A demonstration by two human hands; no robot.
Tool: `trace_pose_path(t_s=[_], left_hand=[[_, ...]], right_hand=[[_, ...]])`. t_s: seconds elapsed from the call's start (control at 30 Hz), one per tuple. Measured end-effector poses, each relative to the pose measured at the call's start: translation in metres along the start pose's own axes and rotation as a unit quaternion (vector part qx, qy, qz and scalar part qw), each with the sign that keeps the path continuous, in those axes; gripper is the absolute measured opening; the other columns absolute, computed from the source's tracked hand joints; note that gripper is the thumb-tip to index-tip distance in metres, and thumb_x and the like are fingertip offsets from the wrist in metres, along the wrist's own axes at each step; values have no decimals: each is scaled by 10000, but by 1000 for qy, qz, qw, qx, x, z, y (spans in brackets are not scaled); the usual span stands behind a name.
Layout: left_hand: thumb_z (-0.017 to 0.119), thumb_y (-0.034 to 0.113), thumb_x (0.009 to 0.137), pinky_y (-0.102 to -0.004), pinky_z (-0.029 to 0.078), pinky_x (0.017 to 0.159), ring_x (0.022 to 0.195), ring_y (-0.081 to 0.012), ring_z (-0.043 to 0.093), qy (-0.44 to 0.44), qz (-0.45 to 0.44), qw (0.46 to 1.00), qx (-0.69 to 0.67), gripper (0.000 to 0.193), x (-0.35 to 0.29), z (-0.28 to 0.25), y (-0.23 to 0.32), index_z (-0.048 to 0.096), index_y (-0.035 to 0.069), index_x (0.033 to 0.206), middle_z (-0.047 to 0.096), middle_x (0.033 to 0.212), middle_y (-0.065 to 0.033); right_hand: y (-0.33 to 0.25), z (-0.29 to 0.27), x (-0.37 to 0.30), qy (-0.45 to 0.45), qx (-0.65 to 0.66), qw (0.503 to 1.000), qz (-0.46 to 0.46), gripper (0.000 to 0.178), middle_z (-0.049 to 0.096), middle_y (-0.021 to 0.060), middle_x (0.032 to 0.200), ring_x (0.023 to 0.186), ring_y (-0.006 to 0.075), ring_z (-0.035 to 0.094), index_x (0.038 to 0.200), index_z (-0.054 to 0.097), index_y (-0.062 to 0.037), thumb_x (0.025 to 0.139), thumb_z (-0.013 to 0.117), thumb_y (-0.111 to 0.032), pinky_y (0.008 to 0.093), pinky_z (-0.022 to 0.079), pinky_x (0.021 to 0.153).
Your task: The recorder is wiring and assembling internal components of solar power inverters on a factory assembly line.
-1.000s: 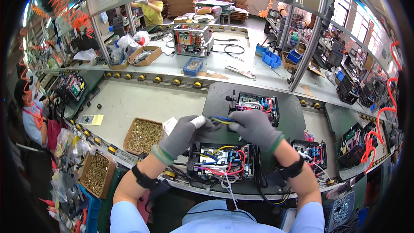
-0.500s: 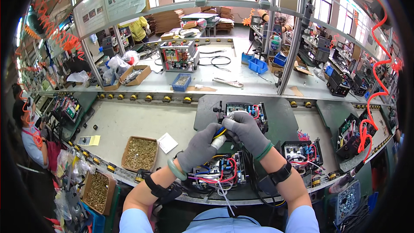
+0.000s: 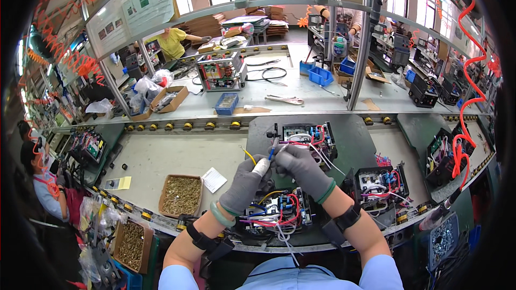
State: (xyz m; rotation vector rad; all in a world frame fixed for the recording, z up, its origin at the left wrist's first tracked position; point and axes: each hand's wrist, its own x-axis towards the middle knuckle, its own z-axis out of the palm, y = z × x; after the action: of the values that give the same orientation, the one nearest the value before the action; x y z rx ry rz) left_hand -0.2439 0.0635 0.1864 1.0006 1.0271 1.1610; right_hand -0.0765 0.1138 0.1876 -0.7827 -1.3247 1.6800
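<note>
My left hand (image 3: 246, 185), in a grey glove, is closed on wires: a yellow wire (image 3: 248, 156) sticks up from it, and a blue wire (image 3: 272, 152) rises beside the thumb. Close against it, my right hand (image 3: 306, 172), also gloved, has its fingers pinched by the blue wire's upper end; what they grip is too small to make out. Below the hands lies an open electronic unit (image 3: 298, 214) with red, blue and yellow wires and a white cable tie (image 3: 285, 241). A second open unit (image 3: 306, 134) stands just beyond my right hand.
A box of small brass-coloured parts (image 3: 181, 195) and a white paper card (image 3: 214, 180) lie left. Another wired unit (image 3: 379, 182) sits right. Across the roller line, the far bench holds a boxy unit (image 3: 220, 71) and a blue bin (image 3: 226, 103). A red coiled hose (image 3: 477, 86) hangs right.
My hands have shifted slightly; the yellow and blue wires, bunched together before, now stand apart. The person in yellow at the back has leaned in and stretched out an arm.
</note>
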Motion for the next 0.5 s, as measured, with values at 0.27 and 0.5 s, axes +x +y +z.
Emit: trace_pose_path(t_s=[0.27,0.5], left_hand=[[526,200,1044,-219,419,566,629,-37,477,68,94,991,67,162,-6,6,-17,606,60,1030,523,736,40],[547,189,1034,-218,379,532,568,-21,443,46,88,994,-44,129,-7,6,-18,610,77,1042,504,687,59]], right_hand=[[22,19,2,88,-76,988,-106,154,637,-21,790,728,37,533,923,715,11,919,670,-135,223,452,647],[12,46,2,160,70,980,-97,134,606,-46,707,639,19,495,819,712,-34,900,682,-136,207,392,580]])
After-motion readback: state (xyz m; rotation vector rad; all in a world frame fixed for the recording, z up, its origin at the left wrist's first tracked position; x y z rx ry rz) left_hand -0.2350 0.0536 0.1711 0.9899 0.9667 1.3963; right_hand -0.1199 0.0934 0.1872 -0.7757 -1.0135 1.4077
